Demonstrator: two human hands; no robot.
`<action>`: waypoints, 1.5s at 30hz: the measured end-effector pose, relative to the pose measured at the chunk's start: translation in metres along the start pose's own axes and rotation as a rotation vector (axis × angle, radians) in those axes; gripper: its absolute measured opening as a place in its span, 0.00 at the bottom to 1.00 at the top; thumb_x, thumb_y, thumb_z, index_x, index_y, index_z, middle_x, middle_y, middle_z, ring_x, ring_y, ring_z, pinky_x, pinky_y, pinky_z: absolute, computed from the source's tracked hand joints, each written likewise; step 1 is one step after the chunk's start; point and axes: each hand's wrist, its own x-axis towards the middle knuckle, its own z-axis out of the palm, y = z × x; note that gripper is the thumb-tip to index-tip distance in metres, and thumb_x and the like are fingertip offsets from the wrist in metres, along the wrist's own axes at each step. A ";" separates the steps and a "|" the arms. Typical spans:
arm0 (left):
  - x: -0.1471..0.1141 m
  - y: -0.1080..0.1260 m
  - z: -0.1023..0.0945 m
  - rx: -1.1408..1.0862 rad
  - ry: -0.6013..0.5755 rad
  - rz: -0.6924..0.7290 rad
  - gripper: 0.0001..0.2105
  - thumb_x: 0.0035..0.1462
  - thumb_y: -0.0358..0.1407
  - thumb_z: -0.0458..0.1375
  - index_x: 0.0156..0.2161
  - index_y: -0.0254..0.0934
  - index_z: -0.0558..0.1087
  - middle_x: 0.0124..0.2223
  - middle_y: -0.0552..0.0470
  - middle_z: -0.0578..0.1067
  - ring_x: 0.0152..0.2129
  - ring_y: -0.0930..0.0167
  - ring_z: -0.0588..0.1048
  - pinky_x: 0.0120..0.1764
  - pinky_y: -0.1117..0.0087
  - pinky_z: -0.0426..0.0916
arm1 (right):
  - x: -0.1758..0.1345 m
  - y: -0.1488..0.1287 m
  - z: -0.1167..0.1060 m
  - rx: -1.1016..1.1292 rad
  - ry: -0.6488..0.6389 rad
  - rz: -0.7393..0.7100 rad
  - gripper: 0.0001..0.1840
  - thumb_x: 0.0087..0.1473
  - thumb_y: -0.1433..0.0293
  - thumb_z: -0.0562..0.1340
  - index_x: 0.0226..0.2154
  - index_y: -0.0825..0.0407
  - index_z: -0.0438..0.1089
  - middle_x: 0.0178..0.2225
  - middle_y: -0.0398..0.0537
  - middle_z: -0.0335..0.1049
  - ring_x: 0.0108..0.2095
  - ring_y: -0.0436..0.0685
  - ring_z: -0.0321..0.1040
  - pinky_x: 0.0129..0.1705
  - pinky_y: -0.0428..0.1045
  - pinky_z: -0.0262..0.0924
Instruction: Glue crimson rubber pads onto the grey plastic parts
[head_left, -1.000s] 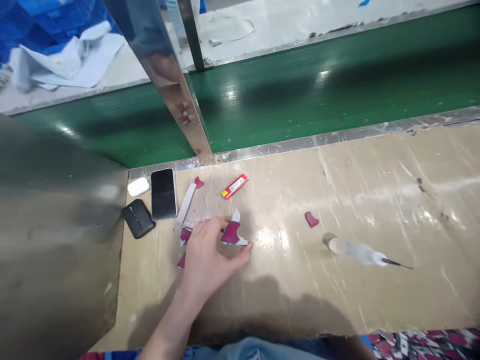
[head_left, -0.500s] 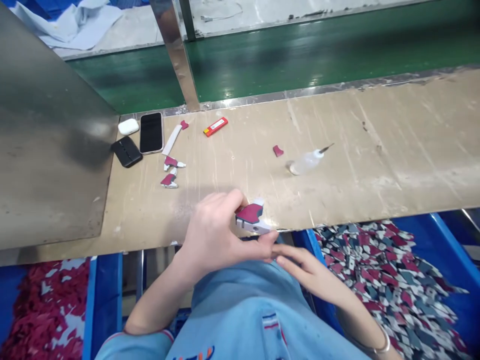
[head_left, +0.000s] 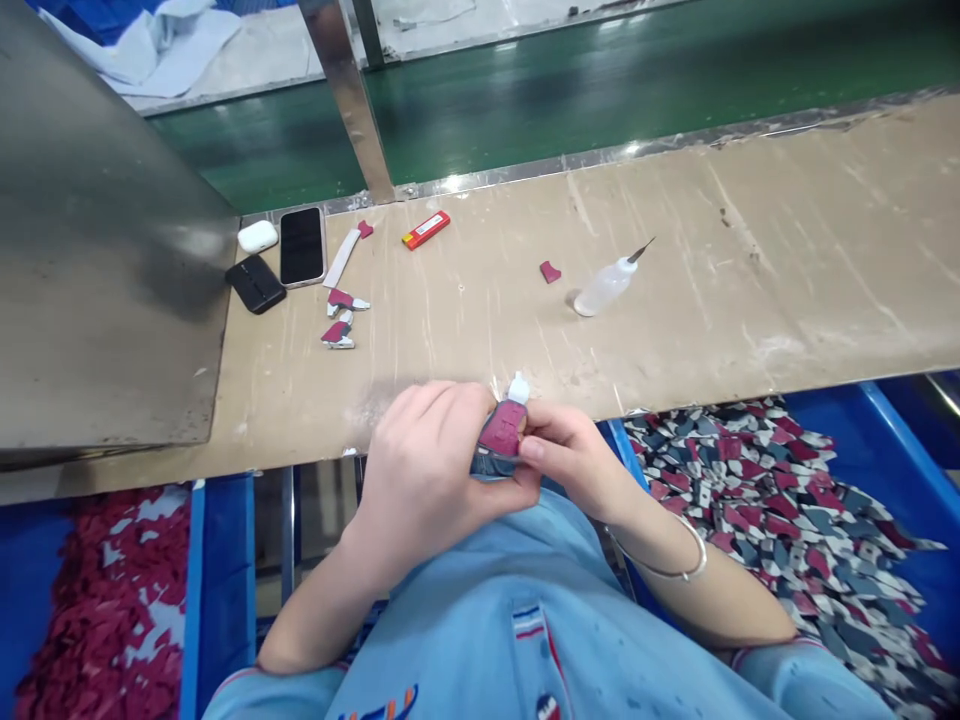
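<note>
Near the bench's front edge, my left hand (head_left: 431, 460) is closed around a small moulded part (head_left: 501, 428) with a maroon face, a dark border and a pale tip sticking out at the top. The fingers and thumb of my right hand (head_left: 574, 455) pinch the same part from its right side. Much of it is hidden by my fingers. Beyond them lie a loose maroon piece (head_left: 550, 272) and a translucent squeeze bottle (head_left: 604, 288) with a thin needle-like tip.
Two similar parts (head_left: 339, 330), a pale strip (head_left: 343, 258), a phone (head_left: 302, 247), a black case (head_left: 256, 284), a white case (head_left: 257, 236) and a red-yellow item (head_left: 426, 230) lie on the bench. Blue bins of maroon pieces (head_left: 112, 600) and assembled parts (head_left: 780, 520) stand below.
My right hand has come up from below and now grips the part's right side. My left hand keeps hold of it. The view has tilted slightly.
</note>
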 end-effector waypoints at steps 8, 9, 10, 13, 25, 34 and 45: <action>-0.008 0.002 0.004 0.051 0.086 0.079 0.05 0.67 0.38 0.57 0.45 0.39 0.67 0.36 0.50 0.83 0.32 0.66 0.82 0.34 0.66 0.73 | -0.002 0.013 0.000 -0.174 0.007 -0.165 0.34 0.58 0.36 0.60 0.32 0.50 0.74 0.21 0.40 0.59 0.22 0.50 0.54 0.23 0.47 0.56; -0.008 0.003 0.005 0.035 0.101 0.083 0.05 0.68 0.37 0.57 0.45 0.39 0.67 0.38 0.50 0.84 0.34 0.67 0.82 0.36 0.66 0.74 | -0.002 0.015 0.001 -0.183 0.018 -0.209 0.33 0.59 0.37 0.60 0.32 0.50 0.75 0.21 0.41 0.60 0.22 0.50 0.55 0.23 0.47 0.57; -0.009 0.003 0.007 0.016 0.112 0.084 0.05 0.69 0.37 0.56 0.46 0.40 0.66 0.39 0.50 0.84 0.35 0.67 0.83 0.37 0.66 0.74 | -0.002 0.016 0.001 -0.191 0.031 -0.257 0.31 0.61 0.39 0.60 0.34 0.50 0.75 0.22 0.41 0.62 0.22 0.50 0.56 0.24 0.47 0.58; -0.010 0.003 0.012 -0.044 0.135 0.071 0.06 0.70 0.38 0.57 0.48 0.40 0.66 0.43 0.49 0.85 0.38 0.67 0.84 0.39 0.67 0.75 | 0.000 0.018 0.002 -0.212 0.080 -0.383 0.25 0.63 0.45 0.61 0.37 0.49 0.76 0.24 0.42 0.67 0.23 0.50 0.58 0.24 0.47 0.60; -0.025 -0.005 0.000 -0.736 -0.171 -0.241 0.23 0.65 0.30 0.64 0.63 0.45 0.70 0.65 0.48 0.76 0.63 0.65 0.73 0.64 0.64 0.71 | 0.010 0.033 0.003 -0.199 0.131 -0.549 0.15 0.66 0.53 0.64 0.36 0.47 0.74 0.31 0.44 0.76 0.32 0.54 0.75 0.35 0.49 0.72; -0.032 -0.004 0.017 -0.936 0.070 -0.503 0.11 0.63 0.33 0.69 0.50 0.47 0.83 0.54 0.54 0.84 0.53 0.68 0.80 0.59 0.69 0.73 | 0.014 0.055 0.016 -0.228 0.190 -0.638 0.09 0.67 0.60 0.65 0.46 0.45 0.74 0.32 0.44 0.76 0.28 0.53 0.73 0.32 0.48 0.72; -0.035 -0.010 0.034 -0.797 0.277 -0.361 0.10 0.57 0.27 0.67 0.43 0.41 0.83 0.44 0.52 0.86 0.42 0.68 0.84 0.51 0.68 0.78 | 0.018 0.055 0.023 -0.332 0.198 -0.694 0.06 0.67 0.64 0.64 0.37 0.47 0.69 0.29 0.41 0.72 0.27 0.51 0.71 0.27 0.45 0.66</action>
